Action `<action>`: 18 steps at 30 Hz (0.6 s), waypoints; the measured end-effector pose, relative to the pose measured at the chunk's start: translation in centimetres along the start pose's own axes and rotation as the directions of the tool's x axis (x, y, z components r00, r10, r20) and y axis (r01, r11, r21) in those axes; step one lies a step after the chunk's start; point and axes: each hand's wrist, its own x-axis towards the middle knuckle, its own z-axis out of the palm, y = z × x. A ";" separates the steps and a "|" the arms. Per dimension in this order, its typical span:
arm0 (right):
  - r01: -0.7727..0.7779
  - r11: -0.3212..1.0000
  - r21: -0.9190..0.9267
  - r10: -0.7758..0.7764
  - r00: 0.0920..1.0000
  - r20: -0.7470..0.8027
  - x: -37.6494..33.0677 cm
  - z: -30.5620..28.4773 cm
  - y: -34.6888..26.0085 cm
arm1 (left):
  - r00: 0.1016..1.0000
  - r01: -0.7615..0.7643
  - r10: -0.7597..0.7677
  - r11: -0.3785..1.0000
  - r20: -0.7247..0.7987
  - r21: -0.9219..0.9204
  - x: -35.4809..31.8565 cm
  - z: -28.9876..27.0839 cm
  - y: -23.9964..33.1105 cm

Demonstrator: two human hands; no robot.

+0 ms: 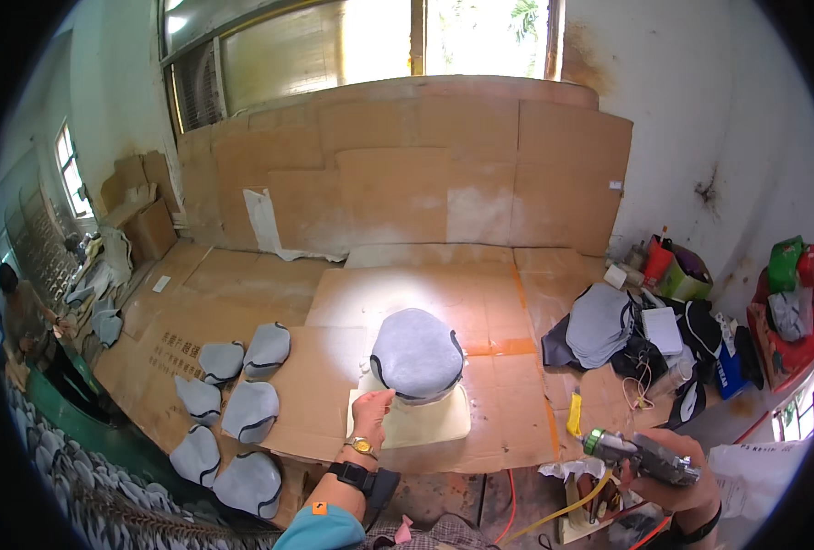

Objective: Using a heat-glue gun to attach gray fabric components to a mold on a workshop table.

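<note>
A rounded grey fabric cap piece with black edging sits raised in front of me, above a pale yellow pad. My left hand is closed, its fingertips pinched at the lower left edge of this piece. At the right, my right hand grips a metal spray gun with a green ring, its front end facing left toward the cap piece. A yellow hose runs below the gun. What supports the cap piece is mostly hidden beneath it.
Several similar grey pieces lie on the cardboard at the left. Stacked grey pieces, a white box and cables crowd the right side. Upright cardboard closes off the back. Another person stands at far left.
</note>
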 end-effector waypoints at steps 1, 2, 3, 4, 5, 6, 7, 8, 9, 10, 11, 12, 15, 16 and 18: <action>-0.008 1.000 0.030 0.009 1.000 -0.009 0.2 0.0 0.1 | 1.000 -0.009 0.009 1.000 0.005 -0.001 0.1 0.5 -0.2; 0.036 0.999 0.034 -0.036 0.999 0.002 0.3 0.1 0.2 | 0.999 -0.001 0.001 1.000 -0.034 -0.009 0.2 0.9 -0.4; 0.074 0.995 0.064 -0.073 0.997 -0.014 0.4 0.0 0.4 | 0.997 0.005 -0.007 1.000 -0.072 -0.021 0.4 1.1 -0.5; 0.119 0.984 0.129 -0.118 0.993 -0.018 0.4 -0.1 0.6 | 0.997 0.007 -0.009 1.000 -0.077 -0.023 0.6 1.3 -0.5; 0.111 0.990 0.092 -0.110 0.994 -0.022 0.4 -0.3 0.9 | 0.995 0.012 -0.012 1.000 -0.095 0.007 0.8 1.5 -0.4; 0.063 0.994 0.091 -0.055 0.995 -0.084 0.3 -0.5 1.2 | 0.993 0.019 -0.014 0.999 -0.116 0.039 0.9 1.5 -0.4; 0.019 0.990 0.136 0.002 0.989 -0.149 0.3 -0.6 1.6 | 0.992 0.018 -0.013 0.999 -0.122 0.040 0.8 1.6 -0.3; 0.020 0.995 0.098 -0.006 0.990 -0.144 0.3 -0.7 2.1 | 0.989 0.016 -0.014 1.000 -0.147 0.019 0.8 1.9 -0.1; 0.008 0.991 0.135 0.014 0.987 -0.160 0.2 -0.7 2.7 | 0.985 0.029 -0.030 1.000 -0.170 -0.010 0.6 2.1 0.2; 0.002 0.976 0.218 0.037 0.984 -0.175 0.2 -0.6 3.3 | 0.985 0.007 -0.007 1.000 -0.174 -0.003 0.4 2.3 0.7; 0.050 0.963 0.265 -0.009 0.988 -0.151 0.2 -0.4 3.9 | 0.988 0.001 -0.005 1.000 -0.154 -0.029 0.0 2.5 1.3; 0.074 0.971 0.229 -0.032 0.983 -0.179 0.3 0.2 4.7 | 0.990 0.015 -0.022 0.999 -0.137 -0.049 -0.5 2.7 2.0; 0.042 0.978 0.203 -0.015 0.991 -0.133 0.4 1.4 6.4 | 0.990 0.086 -0.087 0.996 -0.107 -0.017 -2.3 3.0 4.5; 0.042 0.977 0.208 -0.016 0.992 -0.129 0.4 1.6 6.9 | 0.991 0.077 -0.079 0.997 -0.104 -0.025 -3.0 3.1 5.4; -0.103 0.979 0.178 0.109 0.994 -0.026 0.7 2.1 7.8 | 0.988 0.098 -0.110 0.989 -0.104 -0.114 -4.1 2.6 7.2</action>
